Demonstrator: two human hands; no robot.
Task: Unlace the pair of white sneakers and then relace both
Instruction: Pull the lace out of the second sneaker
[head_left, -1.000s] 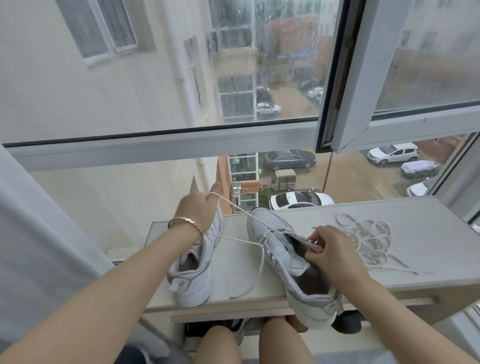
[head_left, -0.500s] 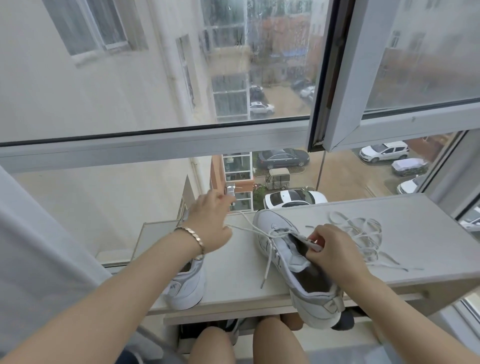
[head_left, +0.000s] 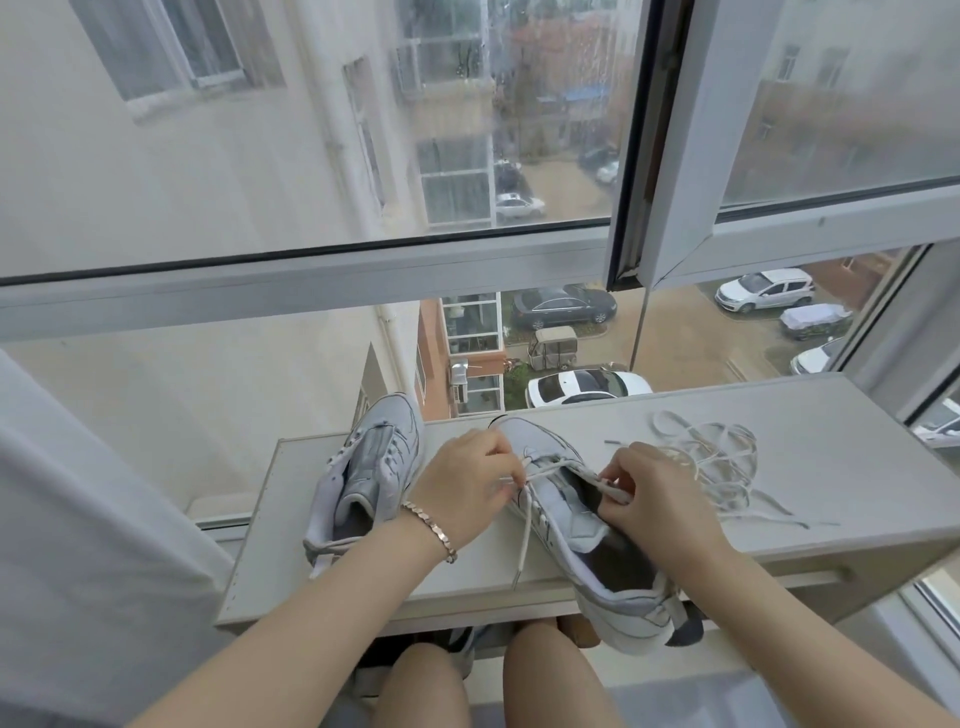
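Two white sneakers stand on a pale ledge (head_left: 810, 525) under the window. The left sneaker (head_left: 371, 470) has no lace across its tongue. The right sneaker (head_left: 566, 519) lies with its heel past the ledge's front edge. My left hand (head_left: 467, 486), with a bracelet on its wrist, pinches the white lace (head_left: 527, 525) at the shoe's left eyelets. A loose end of that lace hangs down to the ledge. My right hand (head_left: 654, 493) pinches the lace at the shoe's right side, near the tongue.
A second white lace (head_left: 722, 457) lies in a loose heap on the ledge to the right. The window frame (head_left: 311, 291) rises just behind the ledge, and a white curtain (head_left: 78, 545) hangs at the left. My knees are under the front edge.
My left hand has come back from high on the left to the right sneaker's eyelets, letting the taut lace go slack. The right hand stayed on the shoe. The left sneaker is uncovered again.
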